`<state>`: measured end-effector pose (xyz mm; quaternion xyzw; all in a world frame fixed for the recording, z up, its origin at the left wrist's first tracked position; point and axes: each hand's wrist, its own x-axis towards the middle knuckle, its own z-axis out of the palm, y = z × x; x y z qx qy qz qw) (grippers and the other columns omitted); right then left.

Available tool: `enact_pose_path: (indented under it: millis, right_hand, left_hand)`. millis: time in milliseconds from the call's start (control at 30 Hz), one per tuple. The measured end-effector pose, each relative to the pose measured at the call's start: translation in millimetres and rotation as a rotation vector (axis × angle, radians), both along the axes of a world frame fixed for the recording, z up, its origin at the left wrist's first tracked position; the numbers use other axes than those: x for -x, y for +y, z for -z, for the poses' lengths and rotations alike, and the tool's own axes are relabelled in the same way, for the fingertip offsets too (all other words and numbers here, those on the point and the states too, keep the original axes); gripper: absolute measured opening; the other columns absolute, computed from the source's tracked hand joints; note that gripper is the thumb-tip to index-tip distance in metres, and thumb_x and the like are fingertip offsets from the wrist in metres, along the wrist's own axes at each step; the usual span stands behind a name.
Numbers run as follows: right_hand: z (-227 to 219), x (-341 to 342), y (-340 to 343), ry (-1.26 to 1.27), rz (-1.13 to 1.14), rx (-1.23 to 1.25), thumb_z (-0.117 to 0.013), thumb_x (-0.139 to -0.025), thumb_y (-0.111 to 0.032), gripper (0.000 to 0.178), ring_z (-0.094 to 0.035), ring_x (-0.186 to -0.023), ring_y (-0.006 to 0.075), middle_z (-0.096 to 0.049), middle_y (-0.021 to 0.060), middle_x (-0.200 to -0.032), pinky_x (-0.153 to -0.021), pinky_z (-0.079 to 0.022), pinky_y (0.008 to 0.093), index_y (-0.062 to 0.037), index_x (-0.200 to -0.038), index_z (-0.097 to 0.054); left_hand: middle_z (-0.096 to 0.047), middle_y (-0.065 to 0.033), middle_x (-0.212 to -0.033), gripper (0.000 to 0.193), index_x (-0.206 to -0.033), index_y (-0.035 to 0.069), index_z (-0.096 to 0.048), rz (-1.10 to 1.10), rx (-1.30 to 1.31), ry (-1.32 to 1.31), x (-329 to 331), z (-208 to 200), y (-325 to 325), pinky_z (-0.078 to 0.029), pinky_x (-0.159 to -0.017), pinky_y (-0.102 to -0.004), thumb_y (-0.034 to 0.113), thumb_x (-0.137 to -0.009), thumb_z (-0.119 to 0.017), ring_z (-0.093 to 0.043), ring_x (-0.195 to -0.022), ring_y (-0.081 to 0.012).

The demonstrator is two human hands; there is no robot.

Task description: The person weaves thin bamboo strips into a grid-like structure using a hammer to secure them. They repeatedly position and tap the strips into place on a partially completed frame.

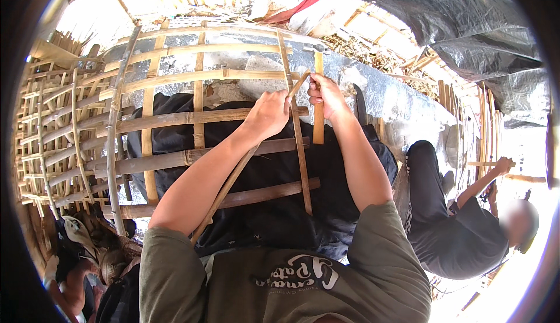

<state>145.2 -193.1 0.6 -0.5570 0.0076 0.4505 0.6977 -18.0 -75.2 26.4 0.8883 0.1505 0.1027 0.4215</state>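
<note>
A bamboo lattice of crossed slats (175, 119) lies across my lap over dark cloth. My left hand (269, 113) is closed around a long thin bamboo strip (230, 180), near the lattice's right edge. The strip runs from under my left forearm up past both hands, bending near its upper end. My right hand (328, 94) is closed on the flat wooden handle of what looks like a hammer (318, 127), held upright with a small grey head at the top. Its fingertips are beside the strip's bent end; whether they touch it I cannot tell.
More woven bamboo panels (52, 130) stand at the left. At the right, another person (466, 230) in dark clothes holds a bamboo piece (490, 164). Dark plastic sheeting (466, 31) hangs at the upper right, and bamboo scraps (373, 55) lie at the back.
</note>
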Motion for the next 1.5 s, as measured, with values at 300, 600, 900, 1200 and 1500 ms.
enact_pose_path:
  millis: [300, 600, 900, 1200, 1500]
  right_hand:
    - [-4, -4, -2, 0.078, 0.05, -0.026, -0.054, -0.096, -0.014, 0.01, -0.034, -0.047, 0.0039, -0.046, -0.0025, -0.07, -0.04, -0.028, 0.0213, -0.0071, -0.09, -0.051]
    - [-8, 7, 3, 0.037, 0.057, 0.008, -0.052, -0.097, -0.012, 0.01, -0.034, -0.047, 0.0034, -0.043, -0.0051, -0.066, -0.04, -0.028, 0.0211, -0.0077, -0.089, -0.049]
    - [-12, -10, -5, 0.198, 0.053, -0.139, -0.052, -0.097, -0.013, 0.013, -0.031, -0.047, 0.0034, -0.042, -0.0055, -0.065, -0.042, -0.028, 0.0207, -0.0081, -0.086, -0.048]
    - [-14, 16, 1, 0.187, 0.15, -0.069, -0.05, -0.099, -0.013, 0.013, -0.03, -0.047, 0.003, -0.04, -0.0067, -0.064, -0.041, -0.028, 0.0199, -0.0056, -0.088, -0.049]
    - [-15, -10, -7, 0.334, 0.047, -0.205, -0.05, -0.098, -0.01, 0.014, -0.031, -0.047, 0.0014, -0.039, -0.0074, -0.065, -0.04, -0.027, 0.0177, -0.0088, -0.086, -0.043]
  left_hand:
    - [-0.06, -0.0283, -0.076, 0.02, -0.088, -0.004, -0.059, 0.017, 0.037, 0.021, -3, -6, 2, -0.045, -0.068, -0.0533, 0.012, -0.096, -0.049, -0.059, -0.076, -0.0482]
    - [-0.061, -0.0278, -0.077, 0.019, -0.089, -0.004, -0.061, -0.01, 0.071, -0.009, 2, -7, 1, -0.046, -0.068, -0.052, 0.01, -0.096, -0.049, -0.059, -0.078, -0.0477]
    - [-0.061, -0.0261, -0.077, 0.019, -0.09, -0.002, -0.061, 0.007, 0.037, -0.062, 0, -9, 0, -0.046, -0.067, -0.052, 0.012, -0.096, -0.05, -0.059, -0.077, -0.0471]
    - [-0.063, -0.0269, -0.08, 0.019, -0.092, -0.003, -0.063, 0.01, -0.028, 0.011, 0, -6, -2, -0.048, -0.073, -0.0509, 0.012, -0.095, -0.052, -0.061, -0.079, -0.0453]
    - [-0.062, -0.0268, -0.078, 0.019, -0.096, -0.002, -0.064, -0.006, 0.003, 0.018, 0, -14, -2, -0.048, -0.069, -0.0498, 0.012, -0.096, -0.052, -0.062, -0.077, -0.0449]
